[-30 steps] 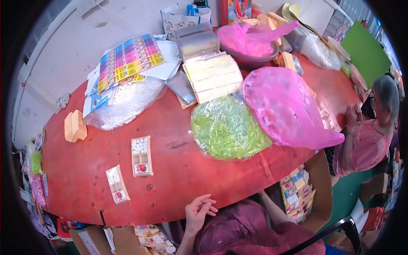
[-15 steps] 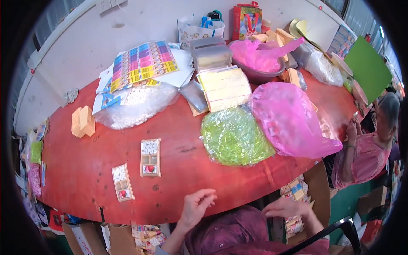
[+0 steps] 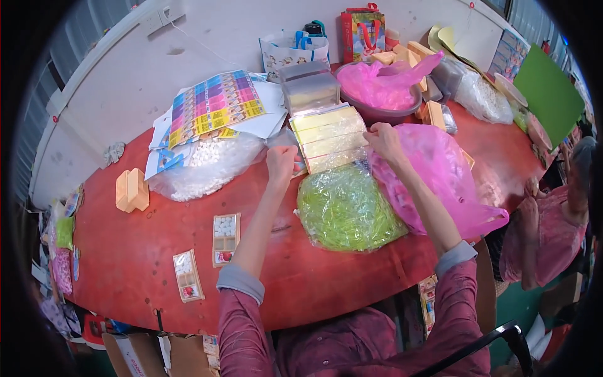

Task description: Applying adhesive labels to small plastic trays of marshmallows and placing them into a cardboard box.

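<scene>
My left hand (image 3: 284, 164) is closed in a loose fist over a grey clear-plastic packet (image 3: 291, 139), close to the left edge of a stack of pale yellow striped sheets (image 3: 331, 135). What its fingers hold is hidden. At the right edge of that stack is my right hand (image 3: 384, 142), fingers bent and pressed together; whether they pinch a sheet does not show. Below the stack lies a clear bag of green shreds (image 3: 348, 207). A pink plastic bag (image 3: 433, 169) sits under my right forearm. Two small wooden trays (image 3: 188, 276) with white pieces stand left of my left forearm.
A clear bag of white pieces (image 3: 210, 164) lies under colourful printed sheets (image 3: 217, 107). Wooden blocks (image 3: 132, 190) stand at the left. Behind are plastic boxes (image 3: 309, 88) and a grey basin (image 3: 377, 115) with a pink bag. Another person (image 3: 543, 232) sits at the right.
Both hands have reached forward from the table's near edge to either side of the yellow sheets. My left fingers have closed. The view has shifted slightly.
</scene>
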Available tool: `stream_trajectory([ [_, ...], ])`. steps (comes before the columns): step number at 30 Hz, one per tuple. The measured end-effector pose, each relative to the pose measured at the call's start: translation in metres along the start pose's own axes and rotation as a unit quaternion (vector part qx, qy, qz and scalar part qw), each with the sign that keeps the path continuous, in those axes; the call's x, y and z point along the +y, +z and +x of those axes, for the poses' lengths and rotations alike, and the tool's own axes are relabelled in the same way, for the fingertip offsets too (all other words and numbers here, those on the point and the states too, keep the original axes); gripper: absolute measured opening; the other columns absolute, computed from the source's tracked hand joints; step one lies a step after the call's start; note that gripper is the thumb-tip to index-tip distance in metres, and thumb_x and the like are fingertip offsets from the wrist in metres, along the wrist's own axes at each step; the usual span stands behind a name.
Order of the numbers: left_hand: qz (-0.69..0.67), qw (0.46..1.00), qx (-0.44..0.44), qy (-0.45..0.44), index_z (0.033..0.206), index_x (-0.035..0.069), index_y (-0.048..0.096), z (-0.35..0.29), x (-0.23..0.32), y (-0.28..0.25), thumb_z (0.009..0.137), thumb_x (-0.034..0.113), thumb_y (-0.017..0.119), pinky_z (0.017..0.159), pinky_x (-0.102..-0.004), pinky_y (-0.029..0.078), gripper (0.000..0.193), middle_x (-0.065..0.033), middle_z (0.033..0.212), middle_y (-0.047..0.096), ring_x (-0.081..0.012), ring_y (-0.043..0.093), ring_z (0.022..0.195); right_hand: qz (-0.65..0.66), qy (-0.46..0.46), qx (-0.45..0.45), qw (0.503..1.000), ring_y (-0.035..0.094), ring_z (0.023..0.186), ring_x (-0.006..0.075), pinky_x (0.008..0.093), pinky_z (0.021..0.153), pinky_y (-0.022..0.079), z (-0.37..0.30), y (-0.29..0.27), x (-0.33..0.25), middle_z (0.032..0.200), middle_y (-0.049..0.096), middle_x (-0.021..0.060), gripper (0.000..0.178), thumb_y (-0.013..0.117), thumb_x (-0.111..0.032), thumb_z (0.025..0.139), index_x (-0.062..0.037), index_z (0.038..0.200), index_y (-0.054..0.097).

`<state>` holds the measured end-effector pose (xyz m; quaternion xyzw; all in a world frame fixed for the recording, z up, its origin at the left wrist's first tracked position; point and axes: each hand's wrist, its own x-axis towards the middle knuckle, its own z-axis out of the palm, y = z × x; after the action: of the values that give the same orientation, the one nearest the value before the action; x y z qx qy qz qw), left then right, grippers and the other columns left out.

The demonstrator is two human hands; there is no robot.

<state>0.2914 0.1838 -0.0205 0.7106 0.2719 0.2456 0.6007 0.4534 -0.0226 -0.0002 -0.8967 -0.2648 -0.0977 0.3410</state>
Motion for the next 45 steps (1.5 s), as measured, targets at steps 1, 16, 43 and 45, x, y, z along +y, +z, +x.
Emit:
stream_trajectory([
  [1, -0.003, 1.000, -0.011, -0.019, 0.074, -0.007, 0.062, 0.002, 0.000, 0.002, 0.081, 0.012, 0.053, 0.035, -0.0242, 0.037, 0.022, -0.0073, 0.058, 0.057, -0.0123, 0.052, 0.040, 0.020, 0.024, -0.033, 0.999, 0.062, 0.074, 0.0313, 0.0412, 0.066, 0.047, -0.005, 0.001, -0.006, 0.074, 0.062, 0.0188, 0.027, 0.066, -0.017, 0.071, 0.0017, 0.090, 0.063],
  [16, -0.104, 0.993, -0.056, 0.000, 0.076, 0.000, 0.061, 0.004, -0.007, 0.020, 0.080, 0.013, 0.061, 0.039, -0.0214, 0.035, 0.014, -0.0016, 0.059, 0.056, -0.0066, 0.045, 0.044, 0.108, -0.331, 0.018, 0.937, 0.051, 0.075, 0.0252, 0.0327, 0.066, 0.043, -0.119, -0.045, -0.019, 0.074, 0.052, 0.0063, 0.029, 0.060, 0.008, 0.061, -0.0017, 0.088, 0.060],
  [43, -0.207, 0.970, 0.052, 0.119, 0.087, 0.002, 0.058, -0.183, 0.044, -0.081, 0.086, 0.005, 0.057, 0.064, -0.0176, 0.041, 0.004, -0.0007, 0.076, 0.060, -0.0048, 0.052, 0.068, 0.444, -0.017, -0.103, 0.890, 0.055, 0.082, 0.0101, 0.0253, 0.073, 0.044, -0.108, -0.044, -0.092, 0.091, 0.061, 0.0035, 0.039, 0.038, -0.031, 0.096, 0.0010, 0.107, 0.057],
  [45, -0.202, 0.970, 0.052, 0.124, 0.088, 0.001, 0.058, -0.191, 0.029, -0.076, 0.085, 0.004, 0.057, 0.067, -0.0186, 0.042, 0.005, -0.0016, 0.081, 0.061, -0.0053, 0.053, 0.072, 0.470, 0.042, -0.109, 0.875, 0.056, 0.082, 0.0093, 0.0239, 0.073, 0.044, -0.127, -0.045, -0.078, 0.091, 0.062, 0.0031, 0.039, 0.038, -0.031, 0.096, 0.0010, 0.107, 0.057],
])
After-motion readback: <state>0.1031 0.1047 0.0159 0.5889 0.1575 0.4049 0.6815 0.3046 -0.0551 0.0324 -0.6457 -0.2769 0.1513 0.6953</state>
